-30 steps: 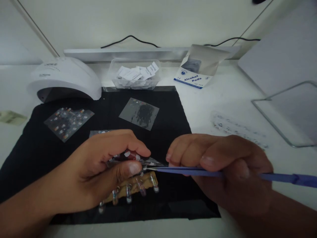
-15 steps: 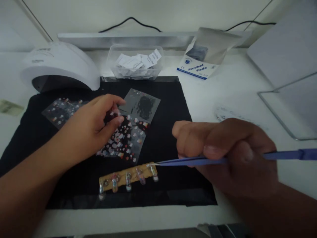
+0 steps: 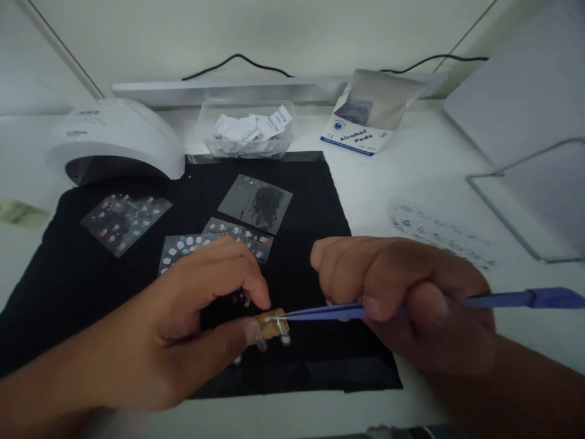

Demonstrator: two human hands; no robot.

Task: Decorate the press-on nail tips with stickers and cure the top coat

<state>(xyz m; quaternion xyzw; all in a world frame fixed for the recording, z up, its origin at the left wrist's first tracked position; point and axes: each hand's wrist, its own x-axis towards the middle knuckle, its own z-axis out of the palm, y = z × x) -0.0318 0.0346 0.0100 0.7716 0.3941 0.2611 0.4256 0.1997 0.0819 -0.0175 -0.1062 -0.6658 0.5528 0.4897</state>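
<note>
Slim blue tweezers point(image 3: 411, 306) pinched over tan nail strip point(image 3: 270, 324), matte black mat point(image 3: 311, 207).

Single view, head-worn camera: looks forward and down from above and behind the left hand point(image 3: 183, 329) and right hand point(image 3: 406, 299), close over both. Black mat point(image 3: 82, 286) lies under the hands; white lamp point(image 3: 119, 140) and wall stand beyond them. No second view shares the scene.
</note>
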